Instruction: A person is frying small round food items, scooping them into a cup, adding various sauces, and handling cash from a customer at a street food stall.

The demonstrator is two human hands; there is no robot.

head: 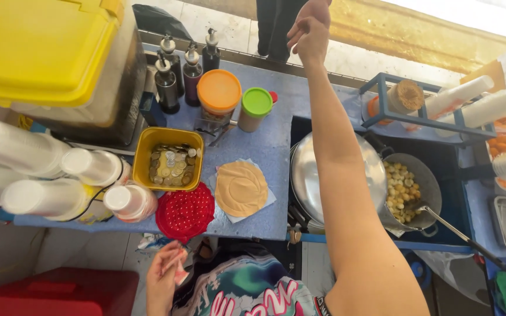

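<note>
My right hand stretches out over the blue table to the top middle of the frame, fingers loosely curled, and I cannot tell whether they hold anything. My left hand, low at the bottom left of centre, pinches folded paper money between its fingers. Just above it on the table lie a red dotted cloth, a yellow tray of coins and a round tan lid, with a pan of pale nuts to the right.
</note>
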